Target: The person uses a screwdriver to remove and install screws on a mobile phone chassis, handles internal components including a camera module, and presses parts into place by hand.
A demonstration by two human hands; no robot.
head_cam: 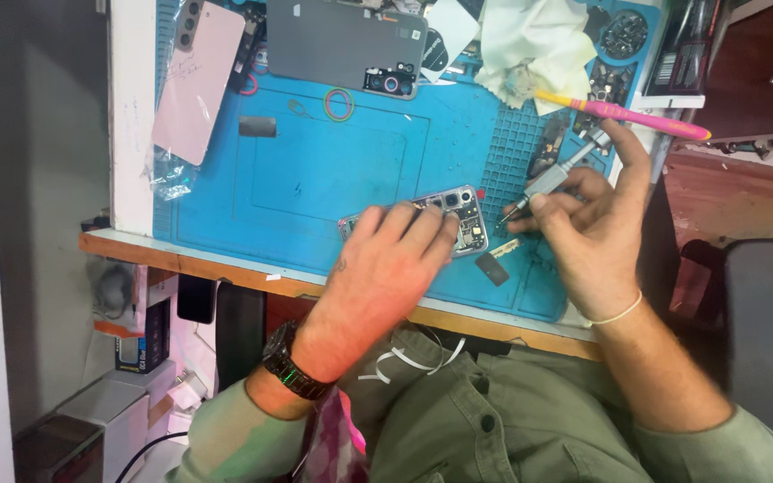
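My left hand (385, 264) lies flat over an opened phone (463, 217) on the blue work mat (333, 170), pinning it down; only the camera end of the phone shows past my fingers. My right hand (597, 228) grips a small silver screwdriver (547, 182), its tip pointing down-left just to the right of the phone's camera end. A small dark part (492, 267) lies on the mat just below the phone.
A pink phone back cover (197, 82) and a grey phone body (342, 40) lie at the mat's far side. A pink and yellow tool (624, 114), white crumpled cloth (530, 45) and a red-green ring (339, 105) lie nearby. The wooden desk edge (225, 268) runs below.
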